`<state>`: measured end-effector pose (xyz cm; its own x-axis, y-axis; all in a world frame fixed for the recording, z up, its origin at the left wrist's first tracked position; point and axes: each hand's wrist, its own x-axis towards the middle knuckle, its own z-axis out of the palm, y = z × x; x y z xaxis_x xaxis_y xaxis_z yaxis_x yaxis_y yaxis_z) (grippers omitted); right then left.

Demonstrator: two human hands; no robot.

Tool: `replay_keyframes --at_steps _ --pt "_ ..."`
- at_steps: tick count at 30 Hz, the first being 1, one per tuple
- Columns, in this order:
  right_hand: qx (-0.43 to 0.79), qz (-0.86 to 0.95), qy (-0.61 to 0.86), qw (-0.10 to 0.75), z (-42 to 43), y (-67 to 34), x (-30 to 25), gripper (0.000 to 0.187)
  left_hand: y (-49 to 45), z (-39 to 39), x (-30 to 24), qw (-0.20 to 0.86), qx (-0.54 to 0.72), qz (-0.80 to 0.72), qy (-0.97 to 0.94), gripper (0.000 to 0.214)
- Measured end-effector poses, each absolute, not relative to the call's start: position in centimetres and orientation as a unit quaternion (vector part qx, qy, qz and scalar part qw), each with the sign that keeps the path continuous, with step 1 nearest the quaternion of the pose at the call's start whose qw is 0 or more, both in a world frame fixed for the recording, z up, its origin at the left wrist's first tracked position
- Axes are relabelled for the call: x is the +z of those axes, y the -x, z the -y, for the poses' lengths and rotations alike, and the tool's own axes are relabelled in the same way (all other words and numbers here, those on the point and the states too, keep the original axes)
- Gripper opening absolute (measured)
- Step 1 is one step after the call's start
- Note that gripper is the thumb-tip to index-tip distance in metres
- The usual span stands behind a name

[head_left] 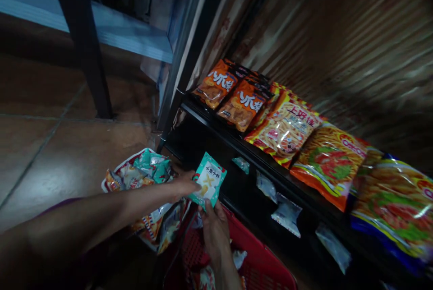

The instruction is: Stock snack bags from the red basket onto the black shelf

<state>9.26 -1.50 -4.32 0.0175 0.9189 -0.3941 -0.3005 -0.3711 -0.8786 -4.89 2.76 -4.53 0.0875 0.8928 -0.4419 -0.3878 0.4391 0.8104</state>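
A small teal snack packet (208, 180) with a white label is held up in front of a black shelf. My left hand (184, 185) pinches its left edge, fingers closed on it. My right hand (214, 227) grips its lower edge from below, above a red plastic basket (260, 263). A clear bag (142, 175) full of more small teal and orange packets lies on the floor just left of my hands.
The black shelf (237, 145) carries orange snack bags (233, 94), a yellow-red bag (287, 130) and larger orange and blue bags (365, 177) in a row. Price tag sleeves (286, 213) hang on its front edge. A corrugated metal wall stands behind; brown tiled floor lies left.
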Motion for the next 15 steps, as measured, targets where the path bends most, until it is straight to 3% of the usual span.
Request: replay_keyframes --at_steps 6,15 --pt "0.597 0.313 0.578 0.461 -0.6 -9.6 -4.7 0.051 4.6 -5.9 -4.7 0.573 0.439 -0.600 -0.346 0.027" --pt "0.519 0.383 0.619 0.448 -10.6 -10.2 -6.8 0.029 3.9 -14.0 -4.5 0.571 0.469 -0.617 -0.271 0.019"
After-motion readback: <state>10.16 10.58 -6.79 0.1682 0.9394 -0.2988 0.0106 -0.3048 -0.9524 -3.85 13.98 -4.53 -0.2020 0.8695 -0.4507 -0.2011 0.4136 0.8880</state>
